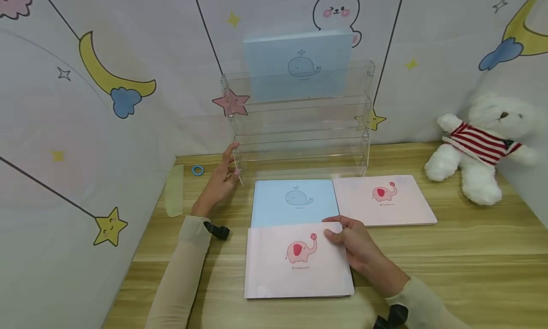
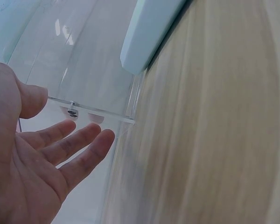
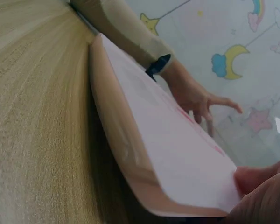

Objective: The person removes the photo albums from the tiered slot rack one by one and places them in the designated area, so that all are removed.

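My right hand (image 1: 359, 245) pinches the upper right corner of a pink elephant booklet (image 1: 274, 276), its thumb on the cover. In the right wrist view, the pink booklet (image 3: 154, 135) tilts above the wooden table. Spread, fairly straight fingers of my left hand (image 1: 218, 184) lie at the left side panel of a clear, tiered acrylic rack (image 1: 299, 150). In the left wrist view, the thumb overlaps the panel's edge. A blue whale booklet (image 1: 295, 200) lies before the rack, its lower part hidden by the held booklet. Another blue whale booklet (image 1: 278, 67) stands in the top tier.
Another pink elephant booklet (image 1: 402, 200) lies right of the blue one. A white teddy bear (image 1: 479, 143) in a striped shirt sits at the back right. Left of my left hand are a blue ring (image 1: 198, 170) and a pale green strip (image 1: 174, 191). A cartoon-printed backdrop rises behind.
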Demonstrator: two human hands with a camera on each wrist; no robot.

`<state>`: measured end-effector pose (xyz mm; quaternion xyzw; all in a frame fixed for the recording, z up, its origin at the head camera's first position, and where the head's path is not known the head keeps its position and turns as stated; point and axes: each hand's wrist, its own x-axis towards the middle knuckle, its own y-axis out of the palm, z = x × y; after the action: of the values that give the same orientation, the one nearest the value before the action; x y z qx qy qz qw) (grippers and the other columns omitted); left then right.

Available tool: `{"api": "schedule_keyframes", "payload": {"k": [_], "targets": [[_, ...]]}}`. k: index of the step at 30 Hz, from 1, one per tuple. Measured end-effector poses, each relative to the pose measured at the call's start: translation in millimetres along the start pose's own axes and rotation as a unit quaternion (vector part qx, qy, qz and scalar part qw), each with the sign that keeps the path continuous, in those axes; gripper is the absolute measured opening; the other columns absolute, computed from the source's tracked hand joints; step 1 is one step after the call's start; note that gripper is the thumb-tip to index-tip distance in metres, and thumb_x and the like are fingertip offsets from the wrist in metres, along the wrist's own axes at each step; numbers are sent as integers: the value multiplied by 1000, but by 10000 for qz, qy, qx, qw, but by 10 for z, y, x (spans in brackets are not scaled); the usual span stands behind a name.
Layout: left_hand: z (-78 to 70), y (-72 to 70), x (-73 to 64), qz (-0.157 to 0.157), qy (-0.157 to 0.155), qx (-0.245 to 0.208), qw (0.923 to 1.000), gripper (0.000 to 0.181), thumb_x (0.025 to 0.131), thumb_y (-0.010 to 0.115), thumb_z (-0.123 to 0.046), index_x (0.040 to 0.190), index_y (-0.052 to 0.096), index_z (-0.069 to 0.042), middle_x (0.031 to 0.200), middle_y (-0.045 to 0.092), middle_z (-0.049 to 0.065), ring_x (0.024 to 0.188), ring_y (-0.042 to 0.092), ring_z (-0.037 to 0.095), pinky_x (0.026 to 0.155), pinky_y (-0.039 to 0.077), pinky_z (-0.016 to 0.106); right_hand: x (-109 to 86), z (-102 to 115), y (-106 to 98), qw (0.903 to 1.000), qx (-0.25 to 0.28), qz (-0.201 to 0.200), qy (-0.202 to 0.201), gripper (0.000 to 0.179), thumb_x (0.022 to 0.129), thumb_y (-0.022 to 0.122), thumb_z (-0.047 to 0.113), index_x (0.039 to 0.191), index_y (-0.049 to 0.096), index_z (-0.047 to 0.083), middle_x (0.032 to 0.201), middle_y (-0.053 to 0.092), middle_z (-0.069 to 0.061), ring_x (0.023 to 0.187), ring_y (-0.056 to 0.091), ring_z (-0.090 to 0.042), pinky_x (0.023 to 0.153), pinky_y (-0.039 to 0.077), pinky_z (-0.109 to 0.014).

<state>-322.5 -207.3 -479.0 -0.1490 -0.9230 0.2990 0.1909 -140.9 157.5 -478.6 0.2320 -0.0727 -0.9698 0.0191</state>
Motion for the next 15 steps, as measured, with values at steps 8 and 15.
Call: {"api": "schedule_keyframes", "payload": {"k": [8,15], "targets": [[-10,-3,7,30,-48,0,10000,77,113,48,-8,171,9,-40,164,39,31,131,65,53,99,59,63,-3,-26,27,9979,-506,-264,-296,35,100,69,1,135,66,-4,106,77,-7,87,74,-17,77,64,-26],[-6,-4,11,-5,26,-33,10000,75,113,48,-8,171,11,-38,164,39,32,129,66,53,97,59,62,39,-45,-15,9569,-2657,-598,-1007,27,97,77,11,124,75,5,116,72,-15,100,64,-24,77,55,-27]]}}
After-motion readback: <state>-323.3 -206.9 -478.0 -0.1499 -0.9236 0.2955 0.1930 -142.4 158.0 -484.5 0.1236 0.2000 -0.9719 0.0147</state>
